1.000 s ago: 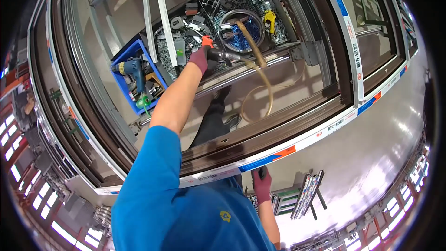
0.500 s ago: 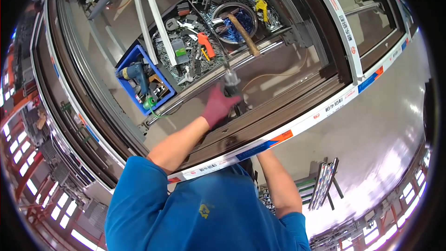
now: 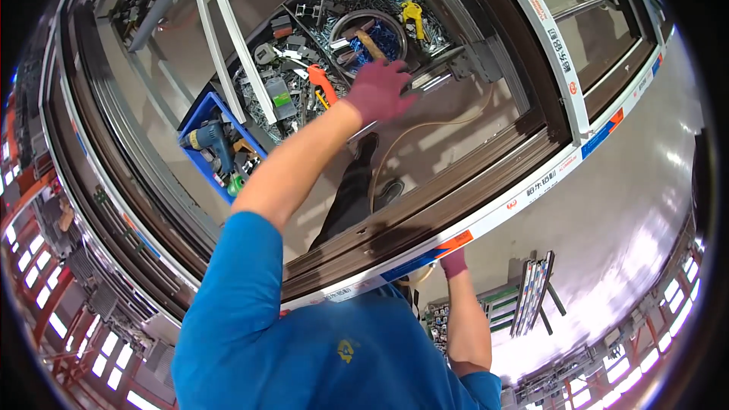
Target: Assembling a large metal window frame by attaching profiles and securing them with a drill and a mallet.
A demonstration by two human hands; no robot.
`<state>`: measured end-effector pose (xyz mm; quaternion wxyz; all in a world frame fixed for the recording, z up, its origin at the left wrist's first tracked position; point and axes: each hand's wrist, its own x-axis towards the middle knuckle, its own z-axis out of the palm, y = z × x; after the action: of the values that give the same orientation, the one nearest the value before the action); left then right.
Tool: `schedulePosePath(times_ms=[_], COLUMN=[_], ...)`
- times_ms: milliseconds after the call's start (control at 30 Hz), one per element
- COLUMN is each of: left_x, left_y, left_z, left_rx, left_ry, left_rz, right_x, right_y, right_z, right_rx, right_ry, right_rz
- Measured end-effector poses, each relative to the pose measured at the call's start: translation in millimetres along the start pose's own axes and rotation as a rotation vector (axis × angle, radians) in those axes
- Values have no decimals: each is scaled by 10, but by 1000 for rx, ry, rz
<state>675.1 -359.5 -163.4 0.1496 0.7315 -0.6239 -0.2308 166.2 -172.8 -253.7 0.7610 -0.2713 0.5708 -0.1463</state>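
My left hand (image 3: 382, 93), in a maroon glove, reaches over the front rail of the parts tray, fingers apart. It covers the lower part of a hammer's wooden handle (image 3: 370, 44); whether it touches the handle is unclear. The hammer lies across a round metal bowl (image 3: 400, 29) holding blue screws. Down by my right side is my right hand (image 3: 453, 263), also gloved, partly hidden by the white-taped frame edge (image 3: 531, 188). Its fingers do not show. A pale curved cord or hose (image 3: 422, 278) appears beside it.
A dark window frame (image 3: 448, 209) surrounds my reach. The tray holds loose screws, an orange-handled tool (image 3: 322, 83) and a yellow tool (image 3: 412, 18). A blue bin (image 3: 199, 115) with a cordless drill (image 3: 215, 141) stands left. A thin hose (image 3: 425, 123) crosses below.
My left hand has let go of the dark power tool, which is out of sight, and moved up to the hammer's handle. My right glove has come into view beside the frame edge.
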Motion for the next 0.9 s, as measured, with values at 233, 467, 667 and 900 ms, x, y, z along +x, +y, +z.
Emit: schedulePosePath(times_ms=[233,467,667,900], left_x=[203,-20,277,857], left_y=[-260,-606,-843,-929], left_z=[-221,-128,551,1208], left_rx=[301,470,163,199], left_ry=[-645,-821,-378,-193], left_rz=[72,43,-20,-292], right_x=[-421,-597,-669,-912], right_y=[-1536,-1584,-1087,-597], right_z=[562,526,282,176], right_rx=[-351,-512,-577,-961], right_ry=[332,342,285,100], right_rz=[63,143,269,-29])
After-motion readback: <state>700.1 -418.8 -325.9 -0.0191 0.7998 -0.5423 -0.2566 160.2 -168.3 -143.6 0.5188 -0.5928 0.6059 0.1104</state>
